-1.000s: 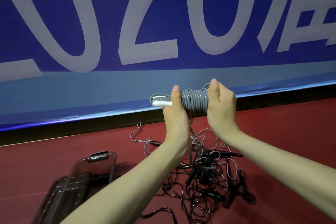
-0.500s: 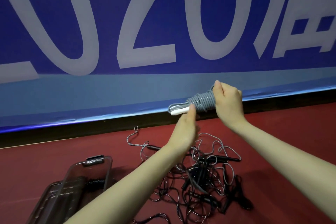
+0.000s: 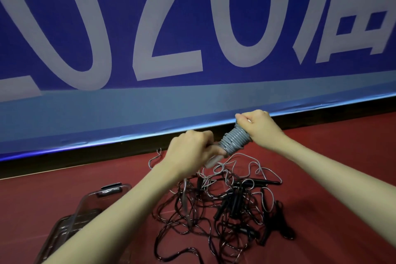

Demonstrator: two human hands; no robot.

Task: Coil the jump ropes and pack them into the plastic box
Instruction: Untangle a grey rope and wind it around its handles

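I hold a grey jump rope (image 3: 234, 140), wound tightly round its handles, up in front of me and tilted. My right hand (image 3: 260, 127) grips its upper end. My left hand (image 3: 190, 151) grips the lower end, where a white handle tip sticks out below the fingers. Under my hands a tangled pile of black and grey jump ropes (image 3: 231, 201) lies on the red floor. The clear plastic box (image 3: 64, 227) stands at the lower left, its lid (image 3: 102, 193) propped upright; my left forearm hides part of it.
A large blue banner (image 3: 192, 38) with pale lettering fills the wall ahead, above a black skirting strip. Red floor (image 3: 332, 156) stretches to the right of the rope pile.
The coiled grey rope has tilted from level to slanted and dropped lower. My left hand, briefly off it, has closed round its lower end again. The camera view has tipped slightly.
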